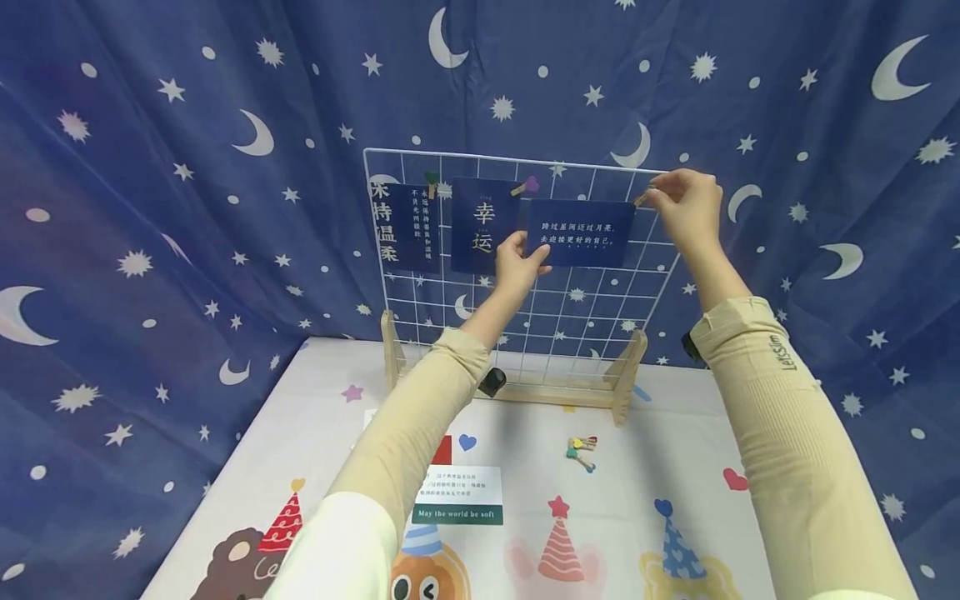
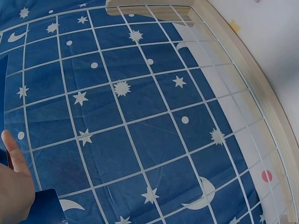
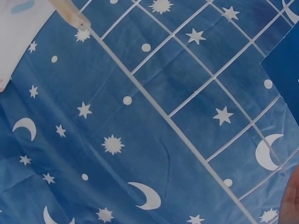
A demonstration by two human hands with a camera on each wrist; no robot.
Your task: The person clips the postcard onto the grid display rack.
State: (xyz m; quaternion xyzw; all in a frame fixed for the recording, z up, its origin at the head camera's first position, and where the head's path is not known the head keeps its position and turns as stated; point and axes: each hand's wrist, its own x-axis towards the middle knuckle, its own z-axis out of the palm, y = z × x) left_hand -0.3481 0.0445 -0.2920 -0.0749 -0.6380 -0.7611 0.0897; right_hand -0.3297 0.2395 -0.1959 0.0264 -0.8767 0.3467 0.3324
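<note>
While left hand pinches card corner, right hand clips opposite corner

A dark blue star-and-moon curtain hangs behind a table with a cartoon-printed white cloth

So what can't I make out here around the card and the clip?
- Clip in the right hand: head view, fingers cover it; whether it bites the card is unclear.
- Right wrist view: hand cut off at the edge, clip out of frame.
- Left hand: left wrist view shows only a fingertip.
- Loose clips on the table: too small.
</note>
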